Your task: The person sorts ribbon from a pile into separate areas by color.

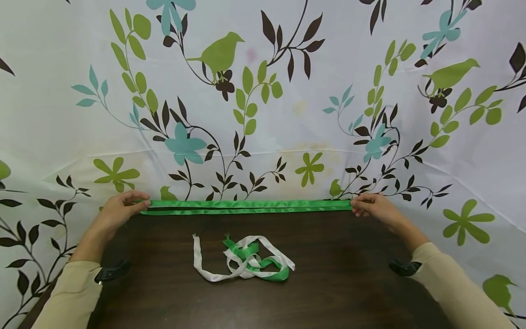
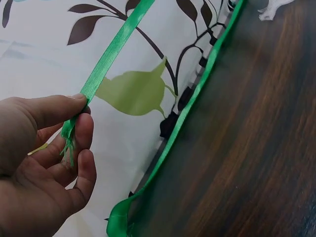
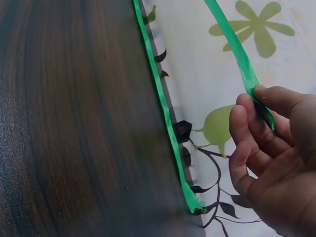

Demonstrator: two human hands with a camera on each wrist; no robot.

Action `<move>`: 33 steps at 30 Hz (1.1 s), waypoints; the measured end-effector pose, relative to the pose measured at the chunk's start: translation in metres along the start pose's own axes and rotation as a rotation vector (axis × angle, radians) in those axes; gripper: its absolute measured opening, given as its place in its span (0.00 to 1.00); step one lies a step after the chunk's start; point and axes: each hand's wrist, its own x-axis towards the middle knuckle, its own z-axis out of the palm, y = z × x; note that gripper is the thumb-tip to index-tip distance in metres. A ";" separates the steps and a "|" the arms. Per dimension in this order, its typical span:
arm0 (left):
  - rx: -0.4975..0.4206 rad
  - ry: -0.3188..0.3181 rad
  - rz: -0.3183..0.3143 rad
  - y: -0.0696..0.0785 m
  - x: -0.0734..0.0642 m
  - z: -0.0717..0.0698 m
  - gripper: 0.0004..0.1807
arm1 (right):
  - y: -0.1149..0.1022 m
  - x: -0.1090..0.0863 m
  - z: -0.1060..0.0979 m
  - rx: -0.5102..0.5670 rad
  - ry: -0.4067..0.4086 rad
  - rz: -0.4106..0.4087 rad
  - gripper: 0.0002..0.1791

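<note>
Two hands, both gripping: left hand (image 1: 120, 209) pinches one end of a taut green ribbon (image 2: 111, 54) between thumb and fingers, frayed tip poking out below; right hand (image 1: 380, 210) pinches its other end, the tip tucked behind the thumb. Held ribbon runs left to right above the table's far edge. Second green ribbon (image 3: 173, 138) lies along that far edge, nearer side of the held one, left end curled over, right end frayed. Tangled pile mid-table, nearer the camera: white ribbon (image 1: 198, 258) and green ribbon piece (image 1: 281, 273) looped together; can't tell how many strands of each. One dark wood-grain table (image 1: 328, 292). Two black wristbands (image 1: 113, 271), one per wrist, any marks on them too small to read; two beige sleeves (image 1: 67, 292). Behind, white patterned cloth (image 1: 349, 68): three whole green flowers, four blue flowers (one cut by the top), two large green birds high up.
</note>
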 end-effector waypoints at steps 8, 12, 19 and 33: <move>0.027 0.022 -0.004 -0.014 0.001 0.005 0.29 | 0.015 0.007 0.006 -0.018 0.022 0.039 0.26; 0.056 0.034 -0.002 -0.022 0.005 0.009 0.26 | 0.022 0.013 0.008 -0.017 0.014 0.053 0.26; 0.106 0.056 0.030 -0.035 0.009 0.014 0.20 | 0.036 0.028 0.017 -0.065 -0.001 0.072 0.23; 0.170 0.068 0.059 -0.038 0.017 0.028 0.14 | 0.060 0.045 0.029 -0.077 0.021 0.098 0.20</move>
